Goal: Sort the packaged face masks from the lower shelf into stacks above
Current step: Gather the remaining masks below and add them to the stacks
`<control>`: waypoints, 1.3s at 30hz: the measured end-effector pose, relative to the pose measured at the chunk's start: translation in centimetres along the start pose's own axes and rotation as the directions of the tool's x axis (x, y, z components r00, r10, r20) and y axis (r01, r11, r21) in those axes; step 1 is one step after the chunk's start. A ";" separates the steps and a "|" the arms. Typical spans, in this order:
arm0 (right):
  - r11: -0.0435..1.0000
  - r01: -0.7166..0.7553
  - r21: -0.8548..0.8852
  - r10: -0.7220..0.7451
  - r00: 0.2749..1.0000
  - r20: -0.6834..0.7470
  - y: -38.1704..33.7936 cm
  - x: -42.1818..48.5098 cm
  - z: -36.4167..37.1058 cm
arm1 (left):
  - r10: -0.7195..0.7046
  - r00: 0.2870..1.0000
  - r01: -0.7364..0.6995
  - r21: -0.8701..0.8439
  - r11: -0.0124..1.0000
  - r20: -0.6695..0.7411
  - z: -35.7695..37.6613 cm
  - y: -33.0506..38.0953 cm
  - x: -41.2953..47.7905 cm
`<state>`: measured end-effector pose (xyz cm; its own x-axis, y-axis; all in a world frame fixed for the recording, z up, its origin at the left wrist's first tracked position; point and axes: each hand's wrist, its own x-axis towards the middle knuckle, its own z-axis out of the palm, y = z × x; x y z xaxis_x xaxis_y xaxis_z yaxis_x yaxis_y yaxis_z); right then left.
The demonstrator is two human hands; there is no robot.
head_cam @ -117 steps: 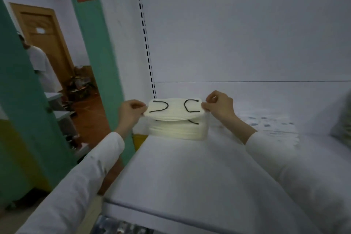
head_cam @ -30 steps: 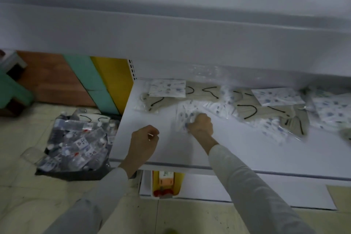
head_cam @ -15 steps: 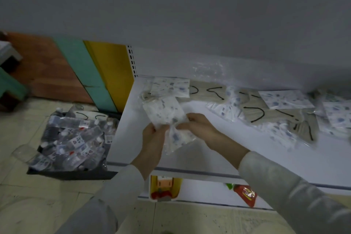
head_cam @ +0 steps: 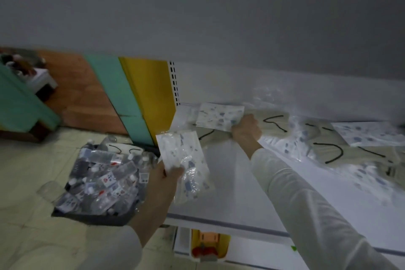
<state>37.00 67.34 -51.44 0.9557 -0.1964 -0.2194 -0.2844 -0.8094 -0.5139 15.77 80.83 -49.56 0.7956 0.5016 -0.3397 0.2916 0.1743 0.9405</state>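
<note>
crinkly plastic mask packet (head_cam: 180,151), smooth white shelf (head_cam: 230,184)

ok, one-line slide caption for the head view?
Left hand holds one speckled mask packet while right hand grips a second packet on the lower shelf.

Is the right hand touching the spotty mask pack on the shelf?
Touching. Head view: the right hand grips a corner of the spotty mask pack.
</note>
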 end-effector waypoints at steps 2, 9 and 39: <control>0.997 0.039 0.059 -0.039 0.999 -0.004 0.1 -0.4 -0.3 | 0.001 1.000 -0.002 -0.020 1.000 -0.008 0.1 -0.2 -0.3; 0.463 -0.227 0.857 0.052 0.972 0.230 2.9 -5.8 -5.2 | -0.179 0.984 0.175 -0.285 0.942 0.012 2.6 -0.5 -1.5; 0.408 -0.066 0.910 -0.240 0.955 0.177 11.4 -20.7 -21.9 | 0.053 0.970 0.116 -0.639 0.761 0.239 12.4 8.8 -13.7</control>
<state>15.71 50.06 -34.55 0.9669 0.1047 -0.2326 -0.2489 0.1864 -0.9504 14.02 64.95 -36.72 0.9137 0.2933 -0.2811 -0.0255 0.7319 0.6809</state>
